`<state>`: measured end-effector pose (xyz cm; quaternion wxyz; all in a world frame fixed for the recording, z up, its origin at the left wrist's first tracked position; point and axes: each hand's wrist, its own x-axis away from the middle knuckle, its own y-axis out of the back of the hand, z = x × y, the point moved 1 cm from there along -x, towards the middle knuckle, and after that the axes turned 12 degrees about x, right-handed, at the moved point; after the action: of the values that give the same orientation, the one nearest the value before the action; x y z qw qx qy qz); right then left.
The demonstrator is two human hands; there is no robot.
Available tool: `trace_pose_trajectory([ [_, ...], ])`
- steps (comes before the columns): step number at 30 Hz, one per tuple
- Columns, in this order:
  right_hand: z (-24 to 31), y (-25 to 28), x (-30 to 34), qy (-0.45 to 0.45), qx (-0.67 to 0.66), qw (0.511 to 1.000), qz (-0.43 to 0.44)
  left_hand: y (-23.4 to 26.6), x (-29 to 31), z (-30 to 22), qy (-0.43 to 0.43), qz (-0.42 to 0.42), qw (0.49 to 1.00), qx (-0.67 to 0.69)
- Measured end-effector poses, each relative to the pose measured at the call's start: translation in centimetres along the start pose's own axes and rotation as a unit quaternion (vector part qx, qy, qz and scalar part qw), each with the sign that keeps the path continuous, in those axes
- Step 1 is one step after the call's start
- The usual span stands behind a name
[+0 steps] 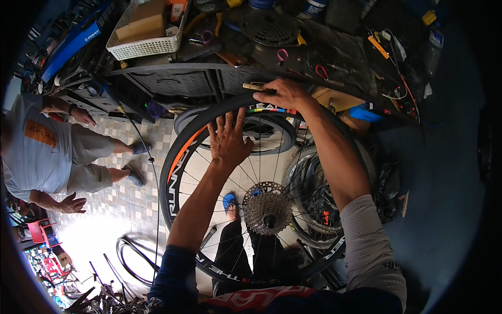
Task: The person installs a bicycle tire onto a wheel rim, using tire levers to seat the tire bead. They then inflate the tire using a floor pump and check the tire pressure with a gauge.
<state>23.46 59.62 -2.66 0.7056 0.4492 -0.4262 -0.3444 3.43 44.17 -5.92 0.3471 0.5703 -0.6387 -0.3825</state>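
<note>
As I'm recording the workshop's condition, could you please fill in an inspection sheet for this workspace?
Surface: dark bench, crowded.
Job's things: wheel with cassette, in front of the bench.
Clutter: white basket holding a box; orange tool.
Hands: left hand spread against the wheel; right hand at its top edge, grip unclear.
Cables: thin wires on the bench; dark cord left of the wheel.
Surroundings: another person at left.

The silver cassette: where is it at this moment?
In the head view, the cassette sits just below centre, at the wheel's hub, beside the brake rotor.
</note>
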Motion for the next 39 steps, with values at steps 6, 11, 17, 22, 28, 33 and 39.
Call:
trace_pose_trajectory([
  [6, -0.7, 0.3, -0.5, 0.059, -0.037, 0.997, 0.040, -1.8, -1.2, -2.5, 0.092, 0.038, 0.994, -0.048],
  [11, -2.0, 0.6, -0.3, 0.092, -0.071, 0.993, 0.031, -2.9, -1.8, -3.7, 0.125, 0.020, 0.992, -0.007],
  [17, -5.8, -0.1, 0.7, 0.089, -0.119, 0.980, 0.130, -4.1, -1.3, -2.9, 0.102, 0.034, 0.994, -0.014],
  [22, -7.0, -0.8, 0.6, 0.038, -0.123, 0.977, 0.171, -5.3, -1.4, -2.4, 0.101, 0.047, 0.993, -0.030],
  [28, -8.6, -0.2, 1.1, -0.032, -0.086, 0.977, 0.190, -4.8, -2.1, -2.2, 0.086, 0.026, 0.995, -0.047],
  [33, -11.4, 0.0, 2.3, -0.043, -0.213, 0.948, 0.234, -4.2, -2.4, -0.8, 0.101, -0.004, 0.994, -0.051],
  [39, -11.9, -3.6, 4.5, -0.123, -0.176, 0.973, 0.085, -3.8, -2.2, 2.2, 0.089, -0.068, 0.993, -0.037],
])
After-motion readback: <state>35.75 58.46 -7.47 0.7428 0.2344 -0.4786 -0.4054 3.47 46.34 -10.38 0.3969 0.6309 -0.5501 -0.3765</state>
